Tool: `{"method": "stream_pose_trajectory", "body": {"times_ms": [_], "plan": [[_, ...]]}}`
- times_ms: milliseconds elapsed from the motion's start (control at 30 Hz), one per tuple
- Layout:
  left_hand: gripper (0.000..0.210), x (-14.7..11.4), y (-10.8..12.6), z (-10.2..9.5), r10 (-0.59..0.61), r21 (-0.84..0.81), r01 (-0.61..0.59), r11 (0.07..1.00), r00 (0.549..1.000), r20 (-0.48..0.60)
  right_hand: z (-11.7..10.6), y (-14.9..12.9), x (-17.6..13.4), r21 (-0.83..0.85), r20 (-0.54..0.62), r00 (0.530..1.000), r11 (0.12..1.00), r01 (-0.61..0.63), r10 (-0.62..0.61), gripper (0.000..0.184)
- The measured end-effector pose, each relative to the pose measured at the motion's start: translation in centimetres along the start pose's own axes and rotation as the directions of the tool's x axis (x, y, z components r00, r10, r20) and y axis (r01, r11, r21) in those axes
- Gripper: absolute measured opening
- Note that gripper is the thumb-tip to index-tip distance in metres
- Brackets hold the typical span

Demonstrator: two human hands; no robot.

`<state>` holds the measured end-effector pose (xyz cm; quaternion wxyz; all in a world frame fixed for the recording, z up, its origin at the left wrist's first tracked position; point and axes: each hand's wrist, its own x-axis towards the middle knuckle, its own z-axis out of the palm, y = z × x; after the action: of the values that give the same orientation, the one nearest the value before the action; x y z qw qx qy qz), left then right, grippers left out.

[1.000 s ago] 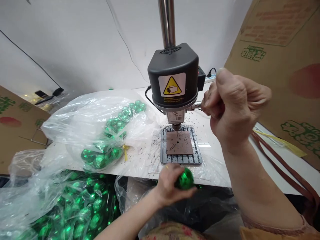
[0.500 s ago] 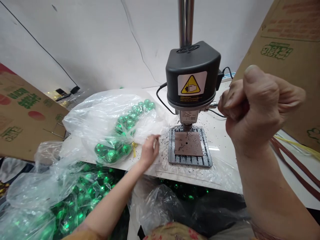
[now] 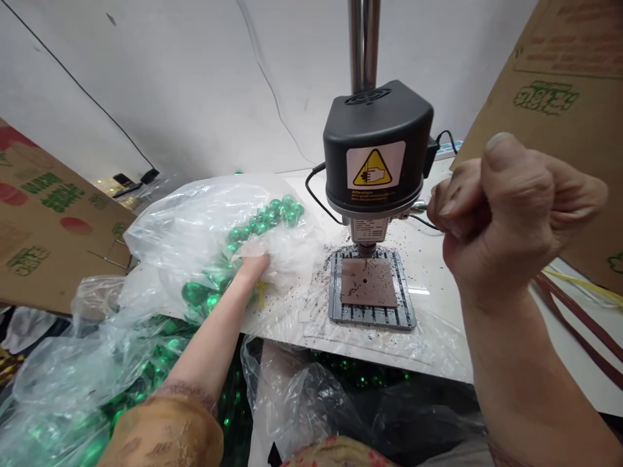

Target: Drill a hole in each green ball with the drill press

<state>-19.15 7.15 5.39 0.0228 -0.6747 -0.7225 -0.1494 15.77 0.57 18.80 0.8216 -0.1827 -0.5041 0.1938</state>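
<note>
My right hand [image 3: 511, 211] is closed in a fist at the right side of a black bench drill press [image 3: 377, 136], around its feed lever [image 3: 417, 206]. My left hand [image 3: 256, 261] reaches into the mouth of a clear plastic bag [image 3: 175, 211]; film hides its fingers. Around it inside the bag lie several shiny green balls [image 3: 272, 217]. Below the drill chuck [image 3: 366, 249], a brown square board [image 3: 367, 292] with a dark hole near its middle rests on the slotted metal base [image 3: 372, 316]. No ball sits on the board.
Dark shavings lie scattered over the white table [image 3: 287, 318]. Cardboard boxes [image 3: 63, 214] stand at left and right. More bagged green balls [image 3: 150, 376] fill the area below the table's front edge. A black cord [image 3: 314, 185] loops left of the drill press.
My left hand has moved left from beside the metal base into the plastic bag of green balls. My right hand stays closed at the lever.
</note>
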Motion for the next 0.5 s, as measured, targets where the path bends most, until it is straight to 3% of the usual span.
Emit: {"method": "stream_pose_trajectory", "body": {"times_ms": [100,167,200,267,333,367,433,500], "plan": [[0.023,-2.2,1.9,-0.6,0.047,-0.08,-0.047,0.996,0.999,0.006,-0.3,0.1,0.0,0.025,0.014,1.0,1.0,0.012,-0.012,0.036],[0.024,-4.3,3.8,-1.1,0.038,-0.28,-0.026,0.96,0.999,0.038,-0.4,0.2,0.0,0.032,0.018,1.0,0.999,0.012,-0.013,0.037],[0.027,-5.4,4.9,-1.3,0.021,-0.451,0.02,0.892,0.996,0.084,-0.4,0.2,0.0,0.031,0.017,1.0,0.999,0.01,-0.011,0.037],[0.037,-7.4,7.2,-1.7,0.021,-0.799,0.196,0.569,0.967,0.253,-0.4,0.2,0.0,0.032,0.02,1.0,0.999,0.005,-0.006,0.037],[0.046,-8.9,9.3,-1.6,0.102,-0.903,0.385,0.19,0.907,0.408,-0.4,0.3,0.0,0.044,0.022,1.0,0.999,-0.002,0.002,0.037],[0.048,-9.4,10.3,-1.4,0.141,-0.893,0.446,0.063,0.882,0.45,-0.4,0.3,0.0,0.05,0.023,1.0,0.999,-0.004,0.003,0.037],[0.051,-10.1,11.8,-0.7,0.171,-0.872,0.488,-0.047,0.863,0.474,-0.4,0.3,0.0,0.059,0.037,0.999,0.998,-0.005,0.003,0.038],[0.054,-10.3,12.8,0.2,0.155,-0.898,0.44,0.006,0.887,0.435,-0.4,0.3,-0.1,0.053,0.049,0.999,0.999,-0.002,0.0,0.038]]}}
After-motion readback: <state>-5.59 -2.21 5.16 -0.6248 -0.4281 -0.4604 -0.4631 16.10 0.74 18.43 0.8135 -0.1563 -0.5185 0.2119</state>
